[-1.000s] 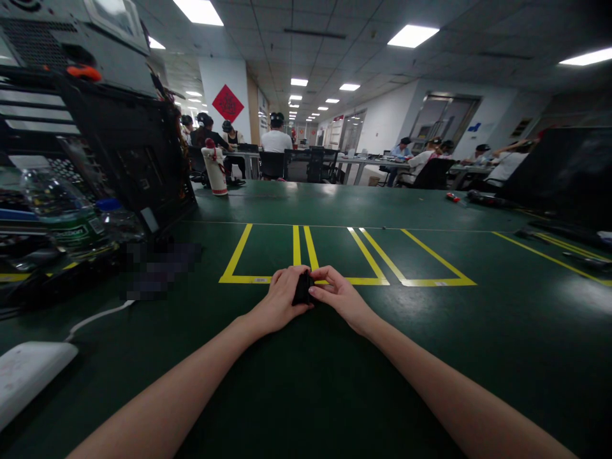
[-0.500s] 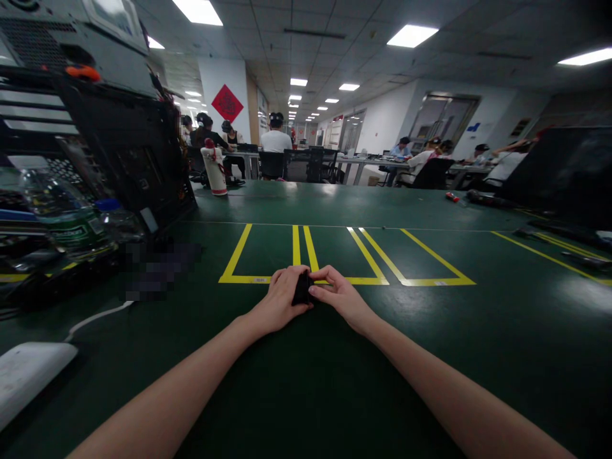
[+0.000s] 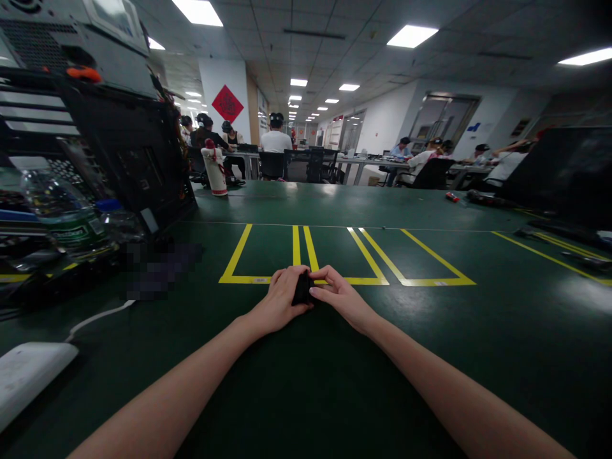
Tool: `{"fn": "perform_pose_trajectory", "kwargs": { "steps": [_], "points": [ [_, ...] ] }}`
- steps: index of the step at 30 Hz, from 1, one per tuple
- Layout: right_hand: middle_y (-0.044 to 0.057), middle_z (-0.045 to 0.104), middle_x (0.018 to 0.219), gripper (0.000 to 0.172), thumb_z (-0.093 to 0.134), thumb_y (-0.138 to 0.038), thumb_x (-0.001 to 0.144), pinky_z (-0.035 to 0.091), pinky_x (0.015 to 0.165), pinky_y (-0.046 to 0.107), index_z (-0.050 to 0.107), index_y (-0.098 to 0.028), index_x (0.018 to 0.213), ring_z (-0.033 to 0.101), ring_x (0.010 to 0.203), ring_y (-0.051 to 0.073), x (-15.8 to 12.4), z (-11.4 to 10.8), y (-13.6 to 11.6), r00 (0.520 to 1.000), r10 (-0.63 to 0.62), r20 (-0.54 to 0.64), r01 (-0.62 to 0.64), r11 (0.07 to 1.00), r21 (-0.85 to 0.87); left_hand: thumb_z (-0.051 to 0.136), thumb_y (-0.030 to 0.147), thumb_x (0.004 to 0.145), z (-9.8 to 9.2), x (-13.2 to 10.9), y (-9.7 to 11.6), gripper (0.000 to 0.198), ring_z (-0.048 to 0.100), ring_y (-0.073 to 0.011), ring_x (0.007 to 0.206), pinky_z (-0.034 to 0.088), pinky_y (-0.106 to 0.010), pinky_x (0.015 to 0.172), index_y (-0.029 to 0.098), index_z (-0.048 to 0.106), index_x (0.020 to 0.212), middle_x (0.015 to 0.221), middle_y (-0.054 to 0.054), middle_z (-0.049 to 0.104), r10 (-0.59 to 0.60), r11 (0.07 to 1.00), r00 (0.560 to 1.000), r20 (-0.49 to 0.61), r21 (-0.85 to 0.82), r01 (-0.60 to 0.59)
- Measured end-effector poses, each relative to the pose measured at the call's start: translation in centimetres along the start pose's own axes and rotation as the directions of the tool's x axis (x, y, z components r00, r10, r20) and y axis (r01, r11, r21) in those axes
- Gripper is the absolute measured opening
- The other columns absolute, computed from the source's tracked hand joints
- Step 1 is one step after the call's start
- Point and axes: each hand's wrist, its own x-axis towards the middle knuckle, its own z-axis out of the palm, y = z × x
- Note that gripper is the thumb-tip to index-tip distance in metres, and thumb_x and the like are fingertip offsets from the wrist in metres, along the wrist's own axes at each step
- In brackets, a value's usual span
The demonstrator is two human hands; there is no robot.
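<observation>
Both of my hands meet at the middle of the green table [image 3: 430, 331] around a small black object [image 3: 303, 289]. My left hand [image 3: 280, 299] curls its fingers over the object's left side. My right hand [image 3: 337, 296] pinches its right side with thumb and fingers. The object rests low on the table surface, at the near edge of the yellow tape boxes [image 3: 306, 255]. Most of the object is hidden by my fingers, so I cannot name it.
A black computer case [image 3: 129, 159] with plastic bottles [image 3: 62, 210] stands at the left. A white device [image 3: 29, 376] with a cable lies at the near left. A white flask [image 3: 215, 169] stands at the far left. Several people sit at desks behind.
</observation>
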Motion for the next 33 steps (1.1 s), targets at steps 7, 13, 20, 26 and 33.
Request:
{"fn": "perform_pose_trajectory", "kwargs": {
  "steps": [7,13,20,26,33],
  "points": [
    [0.001,0.052,0.098,0.025,0.058,-0.025,0.070,0.043,0.080,0.032,0.048,-0.022,0.093,0.053,0.090,0.015,0.36,-0.01,0.49,0.999,-0.020,-0.042,0.018,0.999,-0.038,0.062,0.022,0.067,0.16,0.10,-0.01,0.059,0.038,-0.0223,0.106,0.028,-0.040,0.093,0.023,0.029,0.115,0.113,-0.004,0.042,-0.009,1.000,1.000,-0.010,0.000,0.009],
    [0.002,0.053,0.098,0.027,0.057,-0.023,0.071,0.041,0.084,0.035,0.047,-0.022,0.096,0.052,0.094,0.016,0.26,-0.33,0.26,0.999,0.030,0.042,-0.030,1.000,0.006,0.060,0.021,0.068,0.06,0.04,0.00,0.057,0.038,-0.0220,0.106,0.027,-0.040,0.095,0.024,0.028,0.116,0.113,-0.004,0.041,-0.009,1.000,1.000,0.009,-0.003,0.009],
    [0.001,0.053,0.094,0.020,0.059,-0.026,0.069,0.043,0.078,0.032,0.050,-0.021,0.087,0.054,0.087,0.014,0.34,-0.27,0.61,0.999,-0.032,-0.020,0.032,0.999,-0.008,0.059,0.022,0.069,-0.16,0.10,0.18,0.055,0.038,-0.0219,0.106,0.028,-0.040,0.094,0.024,0.029,0.115,0.112,-0.003,0.042,-0.011,1.000,1.000,0.016,-0.001,0.011],
    [0.002,0.051,0.101,0.029,0.058,-0.026,0.070,0.041,0.084,0.034,0.049,-0.023,0.097,0.052,0.093,0.015,0.44,-0.30,0.65,0.999,-0.013,-0.036,0.011,0.999,-0.049,0.060,0.022,0.068,0.01,0.07,0.10,0.057,0.037,-0.0222,0.106,0.028,-0.040,0.094,0.023,0.028,0.116,0.113,-0.004,0.041,-0.007,1.000,1.000,0.012,0.004,0.007],
    [0.001,0.050,0.100,0.026,0.059,-0.022,0.069,0.043,0.082,0.034,0.048,-0.023,0.092,0.052,0.094,0.016,0.25,-0.38,0.53,0.999,-0.009,0.042,0.009,1.000,0.011,0.059,0.021,0.068,-0.04,-0.01,0.04,0.056,0.037,-0.0228,0.106,0.029,-0.041,0.093,0.024,0.028,0.116,0.113,-0.004,0.041,-0.017,1.000,1.000,0.012,-0.007,0.017]
  ]
}}
